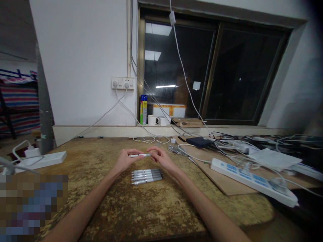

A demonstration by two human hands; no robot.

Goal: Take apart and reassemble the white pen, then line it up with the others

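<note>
Both grips are closed on one pen [139, 155]: our left hand [125, 160] pinches its pale end, our right hand [161, 158] pinches the darker end, and the pen lies level between them, just above the desk [101, 158]. Fingers cover both tips of the pen, so we cannot tell whether it is capped. Below the hands we find a row of pens [147, 176] lying side by side on the desk; we count about four, though they overlap and the exact number is hard to make out. A pixelated block hides the lower left corner. We count two power strips: one white strip [46, 160] at the left, one long strip [252, 181] on a board [227, 185] at the right, beside a tangle of cables [252, 139]. Bare desk surface lies open around the pens and toward the near edge.
</note>
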